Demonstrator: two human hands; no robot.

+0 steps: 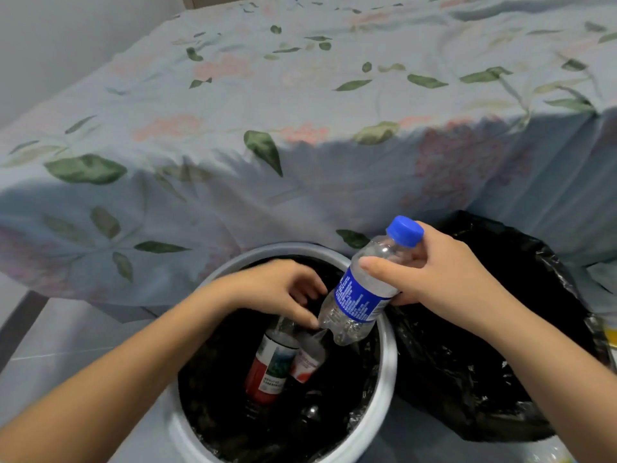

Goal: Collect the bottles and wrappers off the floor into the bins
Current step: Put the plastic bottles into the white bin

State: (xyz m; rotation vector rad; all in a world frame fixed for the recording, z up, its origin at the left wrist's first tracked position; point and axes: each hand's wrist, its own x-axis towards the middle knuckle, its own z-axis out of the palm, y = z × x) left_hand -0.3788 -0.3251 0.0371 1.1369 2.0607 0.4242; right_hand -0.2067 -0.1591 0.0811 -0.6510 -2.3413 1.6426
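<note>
- Grey tiled floor [66,345] on the far left looks bare from this angle, no bottles or wrappers on it that I can spot.
- Left hand [280,289] is over the round grey-rimmed bin [389,362], fingers loosely curled and spread, holding nothing as far as I can tell. Its fingertips sit just beside the base of the bottle coming in.
- Down in the bin's black liner there's already a red-labelled bottle [267,375] and a smaller clear one with a pink-and-white label [309,362] leaning on it. Maybe a third dark shape near the bottom, too murky to call.
- Blue-capped clear bottle [362,292] is tilted base-down over the bin mouth, not dropped yet.
- Right hand [434,272] is wrapped around that bottle's upper part, thumb across the front, firm hold.
- Further right is a second bin lined with a black bag [467,345]; can't see what's inside.
- So I'd guess a decent chunk is done, and this bottle just needs letting go. Something yellowish sits at the right edge, can't identify it.
</note>
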